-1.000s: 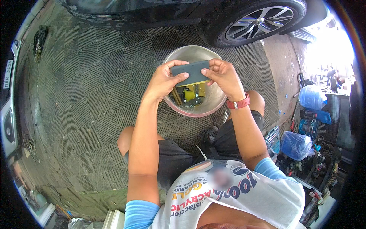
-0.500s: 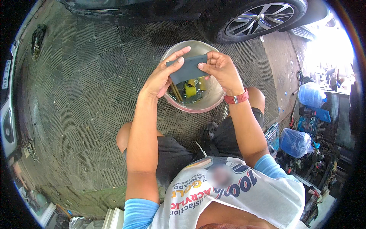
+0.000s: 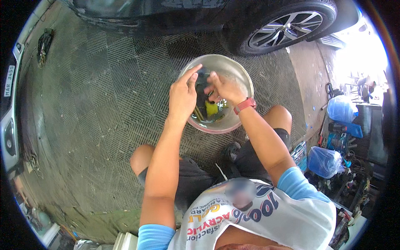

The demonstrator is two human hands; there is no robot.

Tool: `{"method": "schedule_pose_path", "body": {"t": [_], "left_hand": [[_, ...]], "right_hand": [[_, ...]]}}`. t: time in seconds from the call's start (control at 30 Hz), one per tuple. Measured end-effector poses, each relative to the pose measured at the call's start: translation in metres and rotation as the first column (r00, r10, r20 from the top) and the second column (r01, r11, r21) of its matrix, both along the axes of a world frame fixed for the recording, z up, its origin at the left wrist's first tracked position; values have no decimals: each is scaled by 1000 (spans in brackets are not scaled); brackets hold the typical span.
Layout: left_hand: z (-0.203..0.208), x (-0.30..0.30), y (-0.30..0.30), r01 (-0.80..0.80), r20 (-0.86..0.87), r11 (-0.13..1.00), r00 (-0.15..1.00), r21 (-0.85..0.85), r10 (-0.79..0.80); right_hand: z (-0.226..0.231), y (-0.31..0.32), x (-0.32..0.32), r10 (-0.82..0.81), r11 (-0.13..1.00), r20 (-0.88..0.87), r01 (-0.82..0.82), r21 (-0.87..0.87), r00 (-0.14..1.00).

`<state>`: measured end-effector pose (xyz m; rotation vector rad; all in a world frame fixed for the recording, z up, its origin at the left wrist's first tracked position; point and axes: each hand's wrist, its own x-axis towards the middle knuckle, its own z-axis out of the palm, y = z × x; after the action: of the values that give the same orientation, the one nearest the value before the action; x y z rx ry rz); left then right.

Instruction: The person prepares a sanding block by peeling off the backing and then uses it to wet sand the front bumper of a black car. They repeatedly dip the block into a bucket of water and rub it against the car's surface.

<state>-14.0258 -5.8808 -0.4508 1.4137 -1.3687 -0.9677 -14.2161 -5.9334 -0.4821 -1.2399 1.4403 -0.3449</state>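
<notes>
Over a round pale bucket (image 3: 246, 75) on the floor, my two hands come close together. My left hand (image 3: 182, 95) is at its left rim, with thumb and forefinger reaching forward around a thin dark grey sheet (image 3: 202, 79). That sheet now looks tilted and is partly hidden. My right hand (image 3: 227, 88), with a red watch on its wrist, is inside the right part of the rim; its fingers are smeared by motion beside the sheet. Below them in the bucket show a yellow piece (image 3: 211, 108), thin brownish sticks (image 3: 198, 113) and shiny liquid.
Beyond the bucket stands a dark car (image 3: 146, 16) with its wheel (image 3: 287, 31). My knees flank the bucket on the ribbed floor mat (image 3: 104, 108). To the right are blue plastic-wrapped containers (image 3: 324, 161) and piled tools. Another vehicle (image 3: 9, 121) is at the far left.
The sheet was spread flat between both hands and now is tilted, mostly hidden. My right hand has moved left and lower into the bucket, its fingers blurred. The view has shifted slightly.
</notes>
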Motion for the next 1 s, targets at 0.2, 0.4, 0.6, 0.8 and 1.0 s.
{"method": "schedule_pose_path", "body": {"t": [0.2, 0.4, 0.6, 0.8, 1.0], "left_hand": [[-27, -35, 6, 150, 308, 968, 948, -201, -83], [-64, -49, 25, 246, 750, 969, 647, -32, -139], [-59, -43, 21, 181, 684, 981, 724, -66, -87], [-54, -24, 22, 31, 715, 995, 698, -95, 46], [-59, -47, 18, 75, 814, 997, 580, -24, -24]], "right_hand": [[-160, -13, -19, 788, 359, -598, -899, 251, 147], [-222, -5, 4, 686, 578, -643, -791, 199, 339], [-180, -25, -5, 818, 465, -527, -805, 367, 232], [10, -36, -19, 645, 743, -363, -663, 94, 672], [106, -9, -61, -247, 969, 609, 196, 150, 753]]}}
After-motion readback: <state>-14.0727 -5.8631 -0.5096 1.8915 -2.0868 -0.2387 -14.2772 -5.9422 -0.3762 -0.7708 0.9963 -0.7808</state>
